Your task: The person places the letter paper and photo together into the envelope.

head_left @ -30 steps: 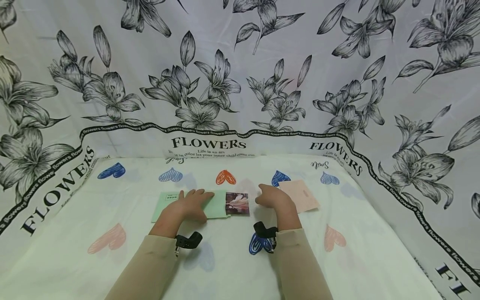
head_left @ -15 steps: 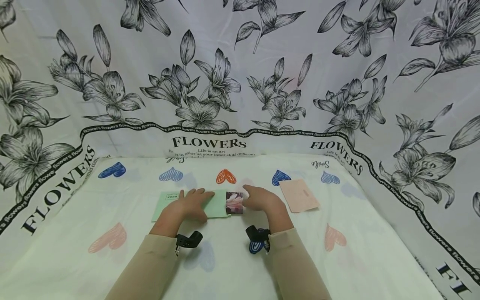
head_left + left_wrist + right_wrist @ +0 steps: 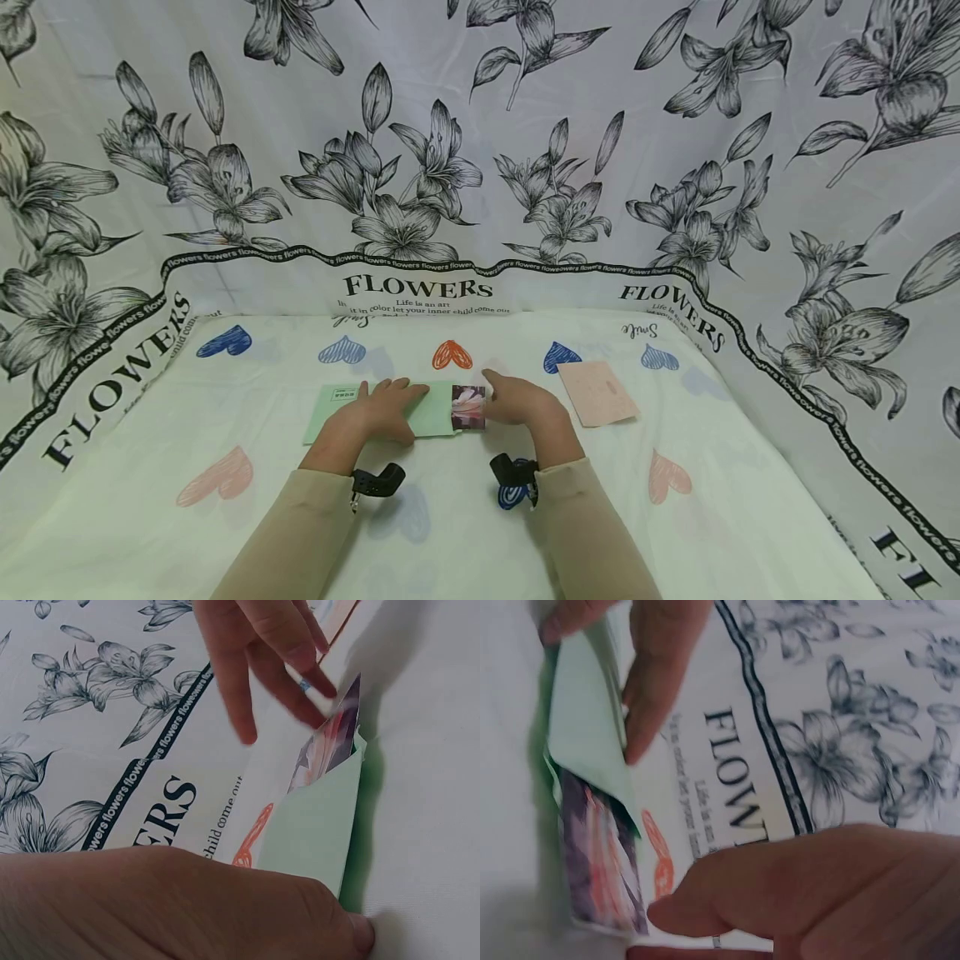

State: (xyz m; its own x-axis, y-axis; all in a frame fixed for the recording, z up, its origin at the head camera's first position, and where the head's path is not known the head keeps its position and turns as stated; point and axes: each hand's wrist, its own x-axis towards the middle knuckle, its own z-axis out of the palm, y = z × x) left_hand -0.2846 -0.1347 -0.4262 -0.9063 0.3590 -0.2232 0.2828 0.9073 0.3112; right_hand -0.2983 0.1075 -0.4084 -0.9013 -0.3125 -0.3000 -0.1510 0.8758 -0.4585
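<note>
On the cloth lies a pale green envelope [image 3: 432,410], its mouth facing right. A photo card [image 3: 468,407] with a purple and pink picture sticks partway out of that mouth. My left hand [image 3: 378,410] spans the envelope; the right wrist view has its thumb and fingers holding the two long edges, with the paper [image 3: 589,712] bowed between them. My right hand [image 3: 521,402] is at the card's outer end, its fingers extended and fingertips touching the end. In the left wrist view those fingers reach down towards the card [image 3: 326,750].
A pink envelope [image 3: 597,392] lies flat to the right of my right hand. The white cloth [image 3: 435,550] is printed with hearts. Behind it rises a flower-printed curtain [image 3: 480,192]. Each wrist wears a black camera.
My right hand has moved left to the card's end, and less of the card shows outside the green envelope. The pink envelope is now uncovered. My left hand has stayed in place.
</note>
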